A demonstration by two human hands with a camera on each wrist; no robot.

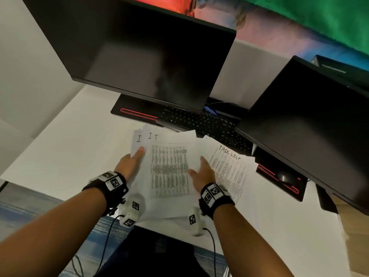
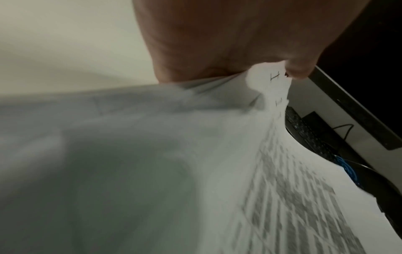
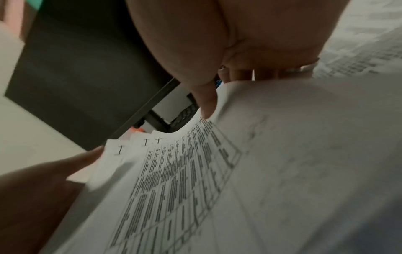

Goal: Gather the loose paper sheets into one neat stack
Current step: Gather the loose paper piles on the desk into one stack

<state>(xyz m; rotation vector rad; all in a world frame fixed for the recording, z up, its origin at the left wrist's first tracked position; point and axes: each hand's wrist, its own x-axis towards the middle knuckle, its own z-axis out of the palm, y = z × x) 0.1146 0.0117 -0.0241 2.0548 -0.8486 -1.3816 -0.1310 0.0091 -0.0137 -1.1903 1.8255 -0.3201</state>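
A loose bundle of white paper sheets lies on the white desk, and its top sheet carries a printed table. My left hand grips the bundle's left edge, thumb on top and fingers below; the thumb presses beside a handwritten "I". My right hand rests flat on the top sheet's right part with fingers spread. In the right wrist view its thumb touches the bulging paper. A sheet headed "TASK LIST" sticks out to the right, partly under the bundle.
Two dark monitors hang over the back of the desk. A black keyboard lies just behind the papers. Monitor bases with red strips, a mouse and a blue cable are near.
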